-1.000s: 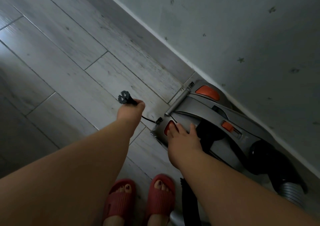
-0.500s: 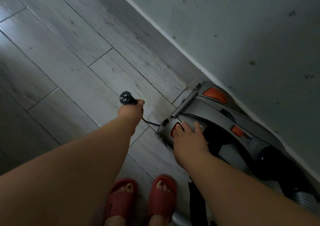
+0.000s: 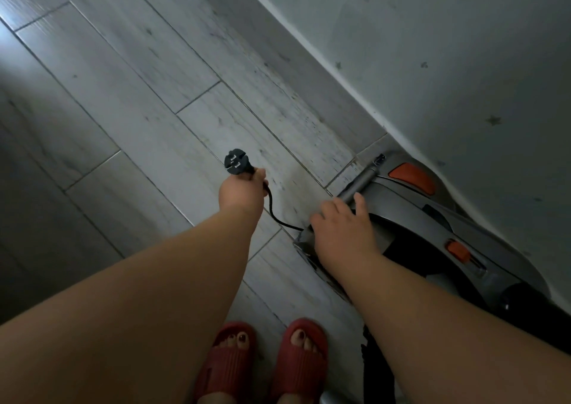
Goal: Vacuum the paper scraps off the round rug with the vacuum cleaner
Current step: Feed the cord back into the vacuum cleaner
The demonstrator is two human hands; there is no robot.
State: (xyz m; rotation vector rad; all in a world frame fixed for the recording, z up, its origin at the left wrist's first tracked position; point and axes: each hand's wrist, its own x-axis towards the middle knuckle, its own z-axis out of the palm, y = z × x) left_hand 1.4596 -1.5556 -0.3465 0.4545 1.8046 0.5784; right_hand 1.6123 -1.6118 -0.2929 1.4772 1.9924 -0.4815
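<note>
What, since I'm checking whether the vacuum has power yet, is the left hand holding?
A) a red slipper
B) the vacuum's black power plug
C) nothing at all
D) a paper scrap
B: the left hand grips the black plug up off the floor with its prongs bare, and the cord runs back to the vacuum cleaner, where the right hand rests with its fingers spread.

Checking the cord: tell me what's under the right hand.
The right hand rests on the grey end of the vacuum cleaner, where the cord emerges. Whatever the palm covers is hidden.
</note>
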